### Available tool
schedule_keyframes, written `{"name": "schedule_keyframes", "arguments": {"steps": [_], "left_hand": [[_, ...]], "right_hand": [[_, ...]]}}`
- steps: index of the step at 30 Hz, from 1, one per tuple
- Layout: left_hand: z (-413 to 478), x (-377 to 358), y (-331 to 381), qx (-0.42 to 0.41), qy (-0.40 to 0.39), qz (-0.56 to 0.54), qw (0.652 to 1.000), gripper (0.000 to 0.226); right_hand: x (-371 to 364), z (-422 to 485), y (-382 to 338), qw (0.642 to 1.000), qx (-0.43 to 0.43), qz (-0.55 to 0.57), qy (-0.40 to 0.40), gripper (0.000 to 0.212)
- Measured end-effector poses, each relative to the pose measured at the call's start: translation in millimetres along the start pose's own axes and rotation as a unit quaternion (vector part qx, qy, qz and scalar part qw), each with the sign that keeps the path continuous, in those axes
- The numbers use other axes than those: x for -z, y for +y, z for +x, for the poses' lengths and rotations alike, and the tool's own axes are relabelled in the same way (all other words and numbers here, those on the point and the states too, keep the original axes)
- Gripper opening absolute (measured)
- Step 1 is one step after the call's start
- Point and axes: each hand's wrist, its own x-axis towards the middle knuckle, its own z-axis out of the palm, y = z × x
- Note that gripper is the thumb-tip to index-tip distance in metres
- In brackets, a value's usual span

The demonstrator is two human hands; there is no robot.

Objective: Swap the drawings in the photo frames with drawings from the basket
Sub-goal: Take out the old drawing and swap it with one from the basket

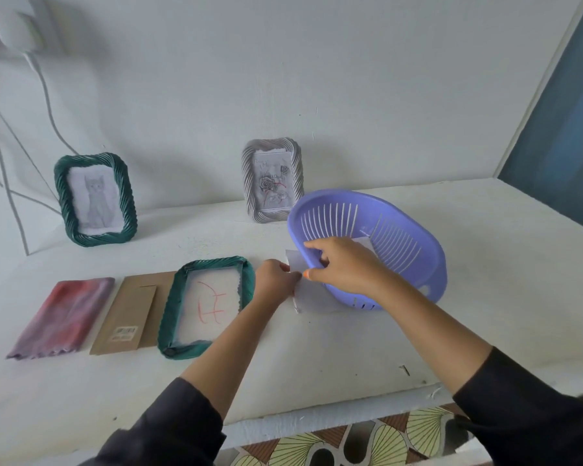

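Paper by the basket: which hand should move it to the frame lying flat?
Left. The left hand pinches the paper and sits beside the flat green frame; the right hand is busy gripping the tilted basket rim.

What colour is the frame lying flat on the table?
The flat frame is dark green with a ridged border; the head view shows it best.

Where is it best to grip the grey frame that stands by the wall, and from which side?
Probably its top edge, coming from above: the grey frame stands upright near the wall, its top is free, while the tilted purple basket blocks its lower right corner.
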Motion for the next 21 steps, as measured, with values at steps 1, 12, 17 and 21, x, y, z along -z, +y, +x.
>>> {"name": "schedule_keyframes", "arguments": {"steps": [1, 12, 17, 21], "left_hand": [[-1, 1, 2, -0.002, 0.002, 0.016, 1.000, 0.020], [-5, 25, 46, -0.108, 0.030, -0.032, 0.993, 0.041], [-4, 28, 47, -0.123, -0.013, -0.001, 0.992, 0.044], [-4, 29, 46, -0.125, -0.012, -0.013, 0.992, 0.047]], "right_hand": [[3, -1, 1, 1.000, -0.010, 0.014, -0.012, 0.059], [37, 22, 58, 0.938, -0.280, -0.173, -0.107, 0.040], [26, 25, 65, 0.917, -0.313, -0.196, -0.148, 0.060], [26, 26, 69, 0.913, -0.314, -0.207, -0.156, 0.042]]}}
